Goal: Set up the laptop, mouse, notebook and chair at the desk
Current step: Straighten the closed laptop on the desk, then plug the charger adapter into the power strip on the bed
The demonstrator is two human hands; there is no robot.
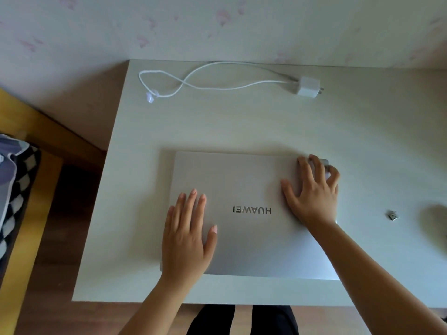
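A silver laptop (246, 180) lies closed on the white desk (217, 126), its HUAWEI logo upside down to me. My left hand (188, 233) rests flat on the lid's near left part, fingers spread. At the lid's far right corner is my right hand (312, 192), thumb on top and fingers curled over the right edge. A blurred grey rounded shape (435, 216) sits at the right border; I cannot tell whether it is the mouse. No notebook or chair is in view.
A white charger (308, 87) with its looped cable (212, 85) lies along the desk's back edge by the wall. A small metal USB plug (391, 215) sits right of the laptop. A bed with checked bedding (14, 189) stands to the left.
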